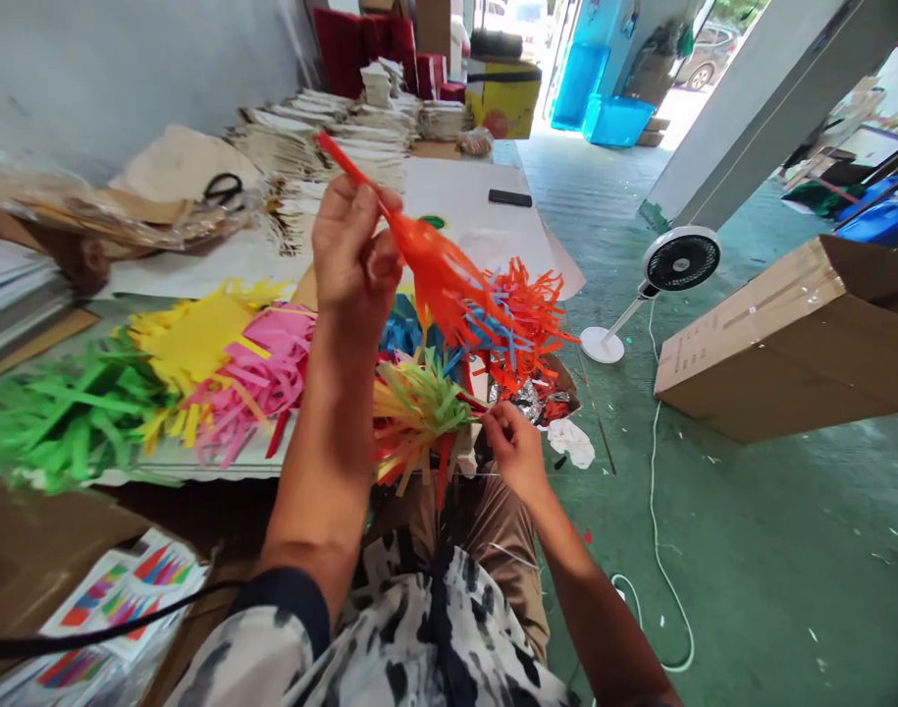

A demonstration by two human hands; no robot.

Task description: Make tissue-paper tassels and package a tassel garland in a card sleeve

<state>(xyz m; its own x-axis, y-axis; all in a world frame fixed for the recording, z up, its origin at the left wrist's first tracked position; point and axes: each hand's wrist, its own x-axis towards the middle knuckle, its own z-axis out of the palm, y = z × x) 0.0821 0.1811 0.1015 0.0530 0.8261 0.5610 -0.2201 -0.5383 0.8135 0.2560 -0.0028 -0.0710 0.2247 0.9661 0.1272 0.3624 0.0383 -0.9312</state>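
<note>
My left hand (356,250) is raised and closed round an orange fringed paper piece (438,275) on a thin orange stick that points up and left. My right hand (516,447) is lower, over my lap, pinching something small I cannot make out beside a bundle of mixed coloured paper fringes (419,407). More orange and blue fringes (526,314) hang behind the held piece.
Green (58,417), yellow (190,339) and pink (261,373) fringed paper lie on the table at left. Scissors (223,187) and stacked paper goods (323,137) sit farther back, a phone (509,197) too. A white fan (676,263) and a cardboard box (794,334) stand on the green floor at right.
</note>
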